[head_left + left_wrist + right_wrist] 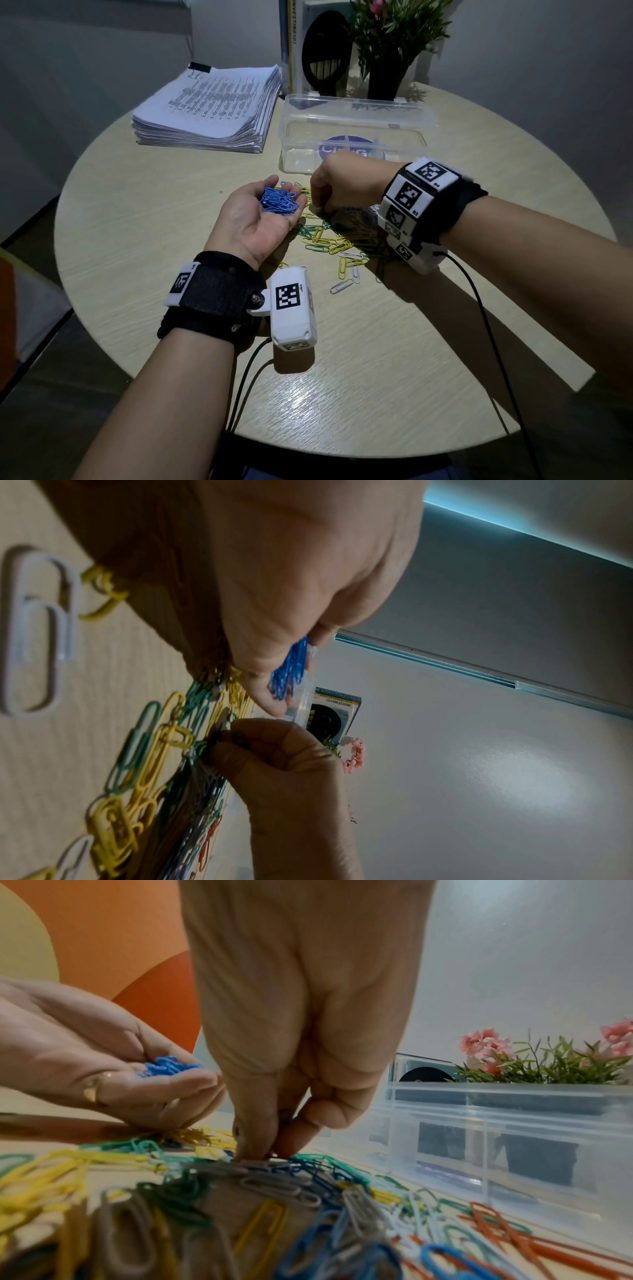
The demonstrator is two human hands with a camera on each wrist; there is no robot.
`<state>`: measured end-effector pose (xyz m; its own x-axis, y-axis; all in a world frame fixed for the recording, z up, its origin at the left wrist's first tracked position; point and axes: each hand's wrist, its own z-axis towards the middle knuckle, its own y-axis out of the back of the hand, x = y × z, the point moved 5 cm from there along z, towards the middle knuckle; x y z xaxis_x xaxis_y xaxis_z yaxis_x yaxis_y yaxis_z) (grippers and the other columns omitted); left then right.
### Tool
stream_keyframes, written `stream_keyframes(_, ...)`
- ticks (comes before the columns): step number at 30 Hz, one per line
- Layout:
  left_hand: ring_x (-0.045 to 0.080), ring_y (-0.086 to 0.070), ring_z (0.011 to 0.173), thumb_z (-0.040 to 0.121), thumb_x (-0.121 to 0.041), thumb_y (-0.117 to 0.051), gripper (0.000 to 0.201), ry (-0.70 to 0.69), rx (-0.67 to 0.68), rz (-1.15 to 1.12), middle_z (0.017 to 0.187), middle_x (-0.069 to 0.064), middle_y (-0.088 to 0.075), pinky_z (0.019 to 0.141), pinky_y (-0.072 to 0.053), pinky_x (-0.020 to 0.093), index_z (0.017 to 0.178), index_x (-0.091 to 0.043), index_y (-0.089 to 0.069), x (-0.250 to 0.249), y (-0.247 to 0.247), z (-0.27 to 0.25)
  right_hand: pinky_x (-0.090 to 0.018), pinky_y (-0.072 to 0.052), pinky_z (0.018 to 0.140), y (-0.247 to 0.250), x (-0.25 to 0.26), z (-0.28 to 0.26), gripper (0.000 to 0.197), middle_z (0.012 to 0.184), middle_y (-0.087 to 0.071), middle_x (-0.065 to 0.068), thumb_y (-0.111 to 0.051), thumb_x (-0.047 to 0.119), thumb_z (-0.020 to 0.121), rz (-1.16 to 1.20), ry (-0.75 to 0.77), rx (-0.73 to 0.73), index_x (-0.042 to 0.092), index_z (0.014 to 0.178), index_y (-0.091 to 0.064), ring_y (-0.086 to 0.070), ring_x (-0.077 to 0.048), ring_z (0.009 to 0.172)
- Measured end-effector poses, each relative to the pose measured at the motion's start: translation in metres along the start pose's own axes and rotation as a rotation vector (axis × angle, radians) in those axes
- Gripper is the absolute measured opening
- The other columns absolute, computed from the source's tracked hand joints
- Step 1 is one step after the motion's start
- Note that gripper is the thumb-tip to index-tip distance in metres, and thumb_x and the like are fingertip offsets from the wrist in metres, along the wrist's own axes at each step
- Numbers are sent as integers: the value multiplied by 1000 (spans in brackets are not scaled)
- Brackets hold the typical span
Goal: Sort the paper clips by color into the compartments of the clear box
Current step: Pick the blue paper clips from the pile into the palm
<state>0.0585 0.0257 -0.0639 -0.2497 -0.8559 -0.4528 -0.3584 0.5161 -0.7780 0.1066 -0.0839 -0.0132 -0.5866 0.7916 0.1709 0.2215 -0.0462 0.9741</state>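
Observation:
My left hand [286,192] lies palm up just above the table and carries a heap of blue paper clips [277,204] on its loosely cupped fingers [192,1080]. A mixed pile of paper clips [329,240] in yellow, green, white, blue and orange is spread under and right of it. My right hand [318,209] reaches down into that pile, thumb and forefinger [253,1139] pinched together on a clip whose colour I cannot make out. The clear box [294,161] stands open just behind both hands; its compartments [514,1123] look empty from the side.
A thick stack of printed paper [209,109] lies at the back left. A potted plant [387,75] and a book [291,44] stand behind the box. Stray white and yellow clips [342,286] lie nearer me. The wrist cameras' cables [486,325] trail over the round table's front edge.

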Motion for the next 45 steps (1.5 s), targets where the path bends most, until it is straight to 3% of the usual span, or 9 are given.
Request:
stream_keyframes(9, 27, -56, 84, 100, -9, -33, 25, -5, -2, -5, 91, 17, -53, 88, -44, 40, 87, -2, -53, 0, 1, 1, -30, -53, 83, -7, -3, 4, 25, 108, -70, -11, -61, 7, 88, -69, -18, 27, 8, 112, -69, -64, -25, 98)
stream_keyframes(22, 26, -55, 83, 100, -8, -33, 25, 1, 4, 1, 89, 17, -52, 88, -44, 39, 86, -2, -53, 0, 1, 0, -24, -40, 67, -2, 0, 3, 22, 102, -68, -13, -62, 9, 85, -154, -16, 15, 4, 104, -69, -61, -25, 89)
stream_keyframes(26, 26, -55, 84, 100, -8, -33, 26, 4, -3, 6, 90, 17, -53, 90, -43, 40, 86, -2, -54, 0, 1, 0, -19, -41, 58, 3, -8, 3, 19, 96, -70, -8, -68, 12, 82, 18, -62, -51, 5, 100, -70, -55, -14, 77)
stream_keyframes(30, 28, -54, 87, 100, -8, -33, 26, 10, -1, 35, 92, 18, -53, 93, -41, 41, 86, -1, -54, 1, 0, 0, -19, -47, 61, 20, -17, 1, 12, 86, -67, -5, -65, 5, 82, 272, -128, -131, 7, 92, -70, -59, -14, 76)
stream_keyframes(34, 30, -51, 101, 100, -7, -33, 26, 22, 27, 54, 93, 19, -53, 98, -38, 41, 87, -1, -54, 4, -3, -1, -19, -55, 57, 33, -10, -2, 10, 73, -66, -7, -63, 0, 86, 565, -134, -118, 9, 83, -65, -65, -10, 61)
stream_keyframes(37, 31, -53, 95, 99, -8, -32, 26, 24, 63, 40, 96, 20, -54, 95, -42, 44, 89, 1, -54, 6, -5, -2, -21, -56, 60, 39, 7, -1, 8, 74, -65, -9, -63, -3, 86, 681, -86, -99, 5, 88, -65, -64, -13, 63)
stream_keyframes(40, 30, -57, 87, 100, -12, -31, 27, 33, 81, 56, 95, 21, -59, 84, -47, 44, 97, 0, -55, 7, -6, 0, -23, -59, 66, 35, 22, 4, 15, 74, -65, -6, -64, -6, 84, 706, -58, -92, -3, 98, -67, -65, -11, 61)
stream_keyframes(43, 28, -56, 89, 99, -14, -32, 27, 49, 76, 69, 99, 19, -59, 92, -44, 40, 98, -2, -56, 8, -4, 3, -18, -58, 64, 32, 30, 7, 18, 72, -66, 0, -66, -3, 83, 576, -24, -70, 1, 101, -70, -63, 0, 53)
stream_keyframes(45, 28, -56, 88, 101, -17, -29, 32, 50, 80, 43, 96, 19, -59, 98, -42, 43, 90, -3, -55, 8, -5, 3, -22, -59, 66, 34, 27, 6, 19, 75, -68, -4, -66, -3, 84, 570, -37, -69, 0, 102, -70, -66, -4, 56)
